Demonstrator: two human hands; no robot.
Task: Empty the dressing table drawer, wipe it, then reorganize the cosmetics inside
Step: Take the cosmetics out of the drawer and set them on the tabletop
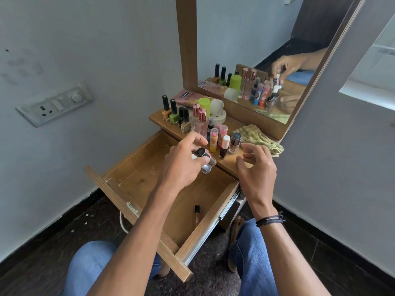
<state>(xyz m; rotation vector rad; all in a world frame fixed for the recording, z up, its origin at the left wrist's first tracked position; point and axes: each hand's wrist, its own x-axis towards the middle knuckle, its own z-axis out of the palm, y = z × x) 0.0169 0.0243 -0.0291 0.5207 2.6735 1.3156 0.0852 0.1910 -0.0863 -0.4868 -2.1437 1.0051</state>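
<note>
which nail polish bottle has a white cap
The dark maroon bottle at the front of the shelf, beside the grey-capped clear one; other polish caps are dark.

Matt wood-grain drawer (136, 165), woven cloth (259, 139), glossy glass bottles (235, 143).

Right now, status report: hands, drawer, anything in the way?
Left hand grips black-capped bottle above open drawer. Right hand open, empty, near cloth. One small tube lies in drawer; nothing blocking.
</note>
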